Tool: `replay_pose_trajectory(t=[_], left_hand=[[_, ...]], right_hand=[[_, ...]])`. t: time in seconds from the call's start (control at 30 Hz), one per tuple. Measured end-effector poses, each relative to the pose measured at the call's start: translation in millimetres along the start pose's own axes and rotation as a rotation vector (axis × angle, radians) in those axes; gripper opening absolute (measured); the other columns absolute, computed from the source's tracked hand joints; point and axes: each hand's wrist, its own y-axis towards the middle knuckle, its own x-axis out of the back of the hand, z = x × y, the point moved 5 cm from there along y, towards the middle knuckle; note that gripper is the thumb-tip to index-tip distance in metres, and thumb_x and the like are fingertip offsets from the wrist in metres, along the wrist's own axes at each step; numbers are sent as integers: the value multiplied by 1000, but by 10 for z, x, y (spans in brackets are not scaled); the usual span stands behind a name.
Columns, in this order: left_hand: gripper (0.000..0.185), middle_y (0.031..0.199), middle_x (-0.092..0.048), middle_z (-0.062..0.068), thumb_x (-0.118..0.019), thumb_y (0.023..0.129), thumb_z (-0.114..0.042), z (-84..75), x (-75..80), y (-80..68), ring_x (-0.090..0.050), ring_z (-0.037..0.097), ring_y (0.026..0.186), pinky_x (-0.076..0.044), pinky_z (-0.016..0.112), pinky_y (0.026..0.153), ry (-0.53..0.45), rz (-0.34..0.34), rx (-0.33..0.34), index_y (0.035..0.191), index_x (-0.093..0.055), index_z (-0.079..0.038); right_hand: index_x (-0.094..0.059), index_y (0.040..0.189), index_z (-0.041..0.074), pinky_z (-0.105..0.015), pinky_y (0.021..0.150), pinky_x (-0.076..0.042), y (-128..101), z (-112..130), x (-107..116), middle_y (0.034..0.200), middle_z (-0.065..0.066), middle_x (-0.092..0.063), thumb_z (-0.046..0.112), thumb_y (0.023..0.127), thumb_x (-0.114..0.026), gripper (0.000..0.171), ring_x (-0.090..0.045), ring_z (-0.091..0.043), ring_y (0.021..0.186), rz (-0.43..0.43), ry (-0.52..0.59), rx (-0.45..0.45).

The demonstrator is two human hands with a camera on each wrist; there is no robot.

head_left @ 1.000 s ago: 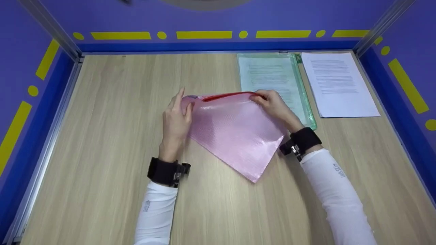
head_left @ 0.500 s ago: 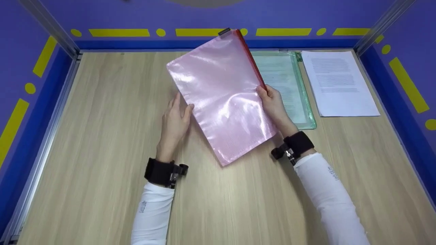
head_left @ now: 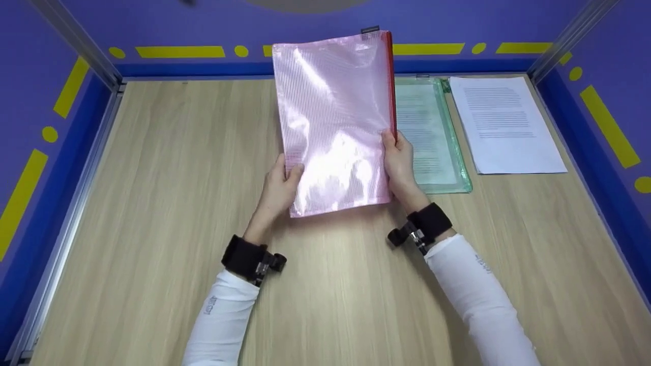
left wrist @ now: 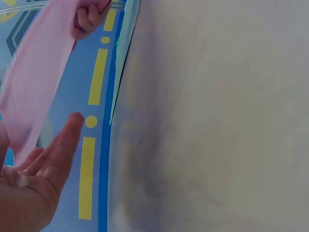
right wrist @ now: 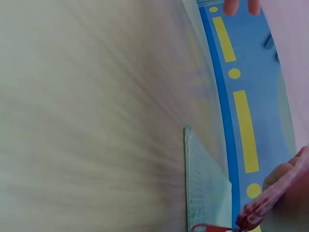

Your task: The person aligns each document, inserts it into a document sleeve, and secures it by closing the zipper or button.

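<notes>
A translucent pink zip pouch (head_left: 333, 112) stands raised above the table, its broad face toward the head camera. Along its right side runs a red zip edge (head_left: 391, 81), and a small dark tab (head_left: 370, 29) sits at the top. My left hand (head_left: 277, 190) holds the lower left edge, thumb in front and fingers behind. On the opposite side my right hand (head_left: 400, 165) grips the zip edge with the thumb on the front face. The left wrist view shows the left fingers (left wrist: 60, 150) fairly straight behind the pouch. A red zip pull (right wrist: 210, 228) dangles near the right hand.
A green zip pouch (head_left: 454, 137) with printed sheets inside lies behind the right hand, partly covered by the pink one. To its right rests a stack of printed paper (head_left: 508, 155). Blue-purple panels (head_left: 178, 30) with yellow marks border the wooden table (head_left: 168, 203).
The pink pouch has been lifted and turned from a slanted position to nearly upright, its zip edge now on the right. My left hand shifted right and took hold of its left edge.
</notes>
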Motion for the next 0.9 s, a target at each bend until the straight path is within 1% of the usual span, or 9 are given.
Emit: replay_pose_trajectory(t=[0.1,0.17,0.3,0.43,0.53,0.63,0.73,0.83,0.9], left_hand=[[34,112,-65,16,-47,103,-11,-18,37,23,-55,16,85,-50,27,81,-102,-52,-5,136,-50,0],[35,124,-63,21,-46,103,-5,-19,82,38,-58,20,95,-52,31,90,-160,-88,-4,137,-49,2],[37,132,-60,23,-44,102,-1,25,171,62,-60,27,116,-50,37,105,-223,-134,17,138,-49,4],[33,125,-62,24,-43,102,-1,86,252,74,-60,27,113,-50,35,104,-219,-174,33,133,-52,6],[29,114,-63,23,-43,103,-3,136,306,76,-59,21,101,-51,29,95,-181,-190,45,128,-54,6],[29,110,-64,22,-44,103,-4,196,352,74,-56,18,92,-50,26,88,-129,-185,63,128,-56,5],[32,118,-65,21,-44,103,-5,256,396,69,-58,20,96,-51,29,92,-100,-155,73,133,-55,1],[34,125,-64,20,-44,104,-7,318,438,64,-60,24,107,-50,33,101,-95,-120,86,135,-53,-1],[35,127,-63,19,-44,104,-9,366,460,58,-61,25,110,-49,34,105,-104,-98,117,138,-52,-4]], right_hand=[[-60,110,9,-24,71,-42,-55,22,-37,87,0,-54,31,103,-53,24,-50,-11,79,61,19,-37],[-58,125,9,-24,76,-46,-90,37,-60,100,-3,-59,27,102,-52,29,-55,-12,87,121,6,-58],[-48,142,13,-27,81,-53,-159,56,-75,116,-8,-61,23,101,-53,43,-62,-15,98,239,-27,-104],[-41,149,17,-28,75,-57,-234,49,-65,115,-13,-66,22,100,-56,52,-67,-15,92,349,-56,-145],[-35,153,14,-27,74,-59,-294,18,-71,119,-17,-67,18,98,-58,59,-70,-14,89,435,-84,-167],[-33,154,10,-28,74,-60,-348,-25,-83,123,-20,-67,11,96,-59,65,-71,-13,87,500,-113,-184],[-34,154,9,-28,71,-60,-375,-59,-100,116,-18,-69,7,94,-60,65,-70,-11,82,522,-161,-182],[-37,153,9,-24,66,-59,-383,-81,-130,99,-8,-69,9,93,-63,65,-66,-9,75,513,-224,-164],[-40,151,7,-20,61,-55,-388,-89,-159,85,0,-65,11,93,-65,64,-61,-5,67,503,-267,-151]])
